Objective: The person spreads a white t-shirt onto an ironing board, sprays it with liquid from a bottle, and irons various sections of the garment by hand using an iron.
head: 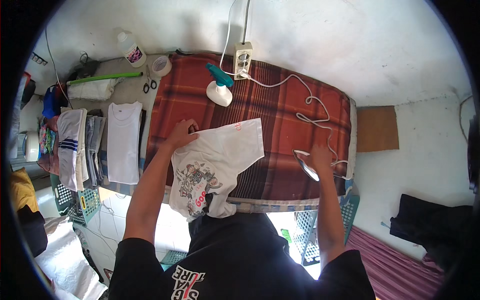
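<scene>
A white printed T-shirt (228,150) lies across the front half of a red-brown plaid cloth (285,101), its lower part hanging over the near edge. At the shirt's upper left edge, my left hand (183,132) has its fingers curled on the fabric. My right hand (321,159) is closed around a clothes iron, at the cloth's right side and apart from the shirt. The iron's shiny soleplate edge (306,165) shows left of the hand; the handle is hidden. A white spray bottle (219,93) with a teal head stands beyond the shirt.
The iron's white cord (311,99) loops back to a power strip (243,56) by the wall. A folded white shirt (123,146) and folded garments (71,146) lie left. Scissors (149,83), a tape roll (162,66) and a plastic bottle (132,50) are behind them.
</scene>
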The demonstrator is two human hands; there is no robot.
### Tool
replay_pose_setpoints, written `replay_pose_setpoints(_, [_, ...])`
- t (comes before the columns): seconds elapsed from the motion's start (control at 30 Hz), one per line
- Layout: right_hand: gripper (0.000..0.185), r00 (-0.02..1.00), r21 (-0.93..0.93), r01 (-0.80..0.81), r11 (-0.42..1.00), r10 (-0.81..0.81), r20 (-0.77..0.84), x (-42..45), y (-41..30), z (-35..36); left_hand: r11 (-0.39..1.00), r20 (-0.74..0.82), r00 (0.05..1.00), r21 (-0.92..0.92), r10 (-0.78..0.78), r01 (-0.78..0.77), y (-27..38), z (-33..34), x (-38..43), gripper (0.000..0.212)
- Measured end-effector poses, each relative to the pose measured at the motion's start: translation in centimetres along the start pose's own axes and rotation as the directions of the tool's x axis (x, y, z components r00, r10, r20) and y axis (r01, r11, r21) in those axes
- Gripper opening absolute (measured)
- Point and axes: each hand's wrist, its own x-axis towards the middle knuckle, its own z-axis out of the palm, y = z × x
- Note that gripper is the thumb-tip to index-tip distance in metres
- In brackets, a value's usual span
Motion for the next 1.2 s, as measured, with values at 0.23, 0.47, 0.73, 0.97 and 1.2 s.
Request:
replay_pose_setpoints(0.23, [0.055, 0.990, 0.249, 0.139, 0.958, -0.137, -0.022, -3.9, -0.5, 4.7, 1.000, 0.013, 1.000, 0.006, -0.018, 0.018, 0.0, 0.1, 0.1, 0.027])
replay_pose_setpoints(0.47, [0.045, 0.988, 0.501, -0.048, 0.864, 0.116, -0.106, -1.3, -17.6, 2.4, 0.999, -0.013, 0.999, 0.037, 0.038, -0.038, -0.6, 0.5, 0.3, 0.027])
replay_pose_setpoints(0.73, [0.043, 0.992, 0.516, -0.061, 0.854, 0.110, -0.065, 4.0, -21.7, 0.7, 0.999, -0.020, 0.999, -0.015, 0.043, -0.043, -1.1, 0.3, 0.0, 0.025])
replay_pose_setpoints(0.97, [0.041, 0.991, 0.523, -0.039, 0.851, 0.101, -0.092, 4.3, -21.1, 2.0, 0.999, 0.007, 0.999, -0.004, 0.045, -0.044, 0.0, 0.0, 0.0, 0.024])
replay_pose_setpoints(1.2, [0.040, 0.988, 0.527, -0.078, 0.846, 0.138, -0.074, 4.8, -20.5, 1.1, 0.997, 0.001, 0.997, 0.017, 0.075, -0.075, -0.6, -0.2, 0.0, 0.021])
